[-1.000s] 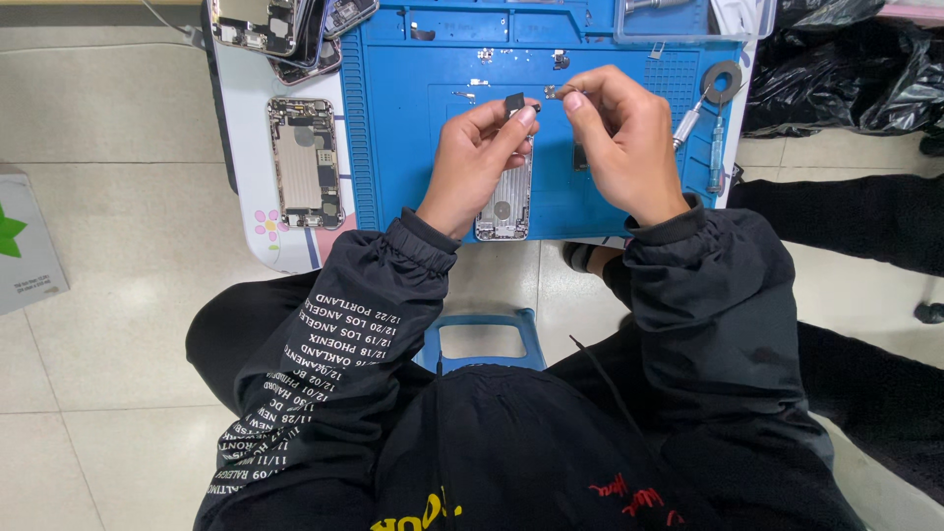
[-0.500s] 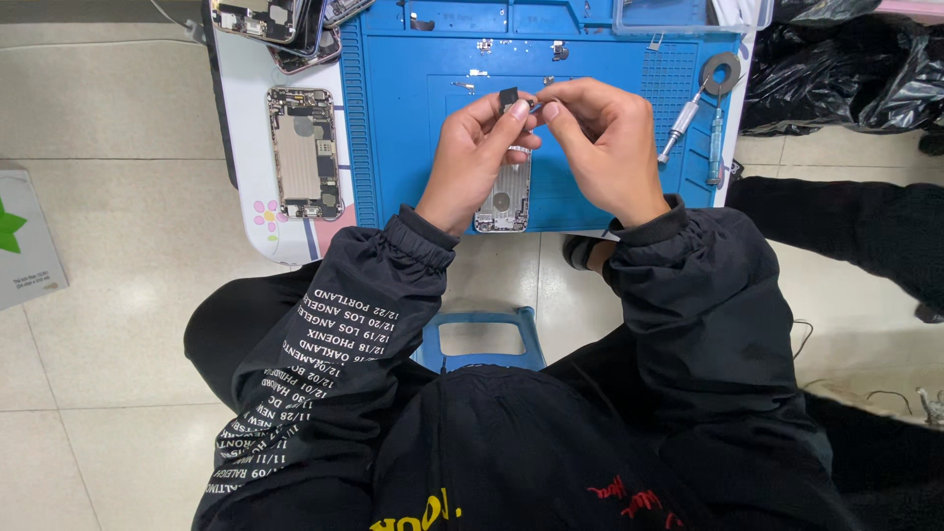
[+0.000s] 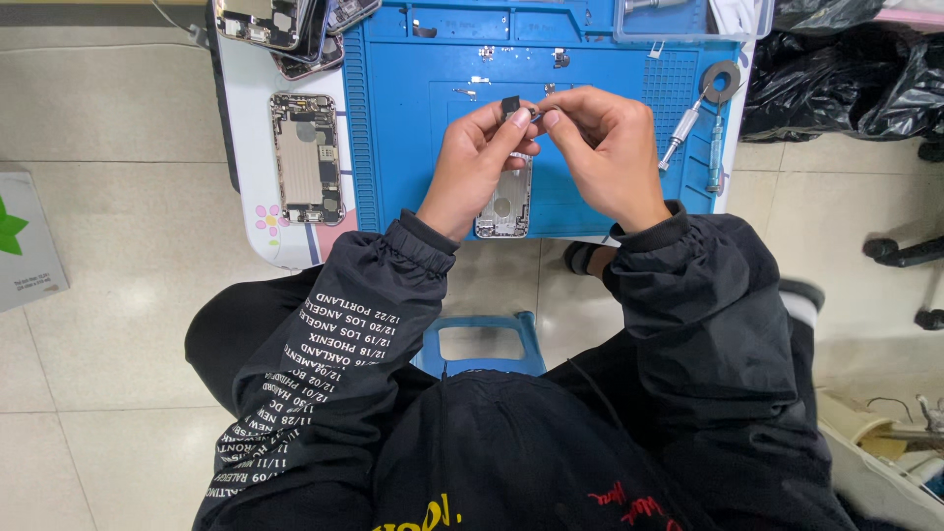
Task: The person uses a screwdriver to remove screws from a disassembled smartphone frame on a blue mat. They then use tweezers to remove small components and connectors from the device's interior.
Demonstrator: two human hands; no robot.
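My left hand (image 3: 474,167) pinches a small black component (image 3: 510,105) between thumb and fingers above the blue work mat (image 3: 413,147). My right hand (image 3: 602,149) meets it fingertip to fingertip and touches the same small part. Beneath both hands lies an opened silver phone housing (image 3: 503,205) on the mat, partly hidden by my left palm. Black sleeves cover both arms.
A second opened phone housing (image 3: 305,157) lies on the white table left of the mat. More phone shells (image 3: 280,25) are stacked at the far left. Screwdrivers (image 3: 696,143) and a tape roll (image 3: 723,77) sit at the mat's right edge. A blue stool (image 3: 479,344) stands below.
My right hand has moved left and closed in on my left hand until the fingertips meet over the small black part.
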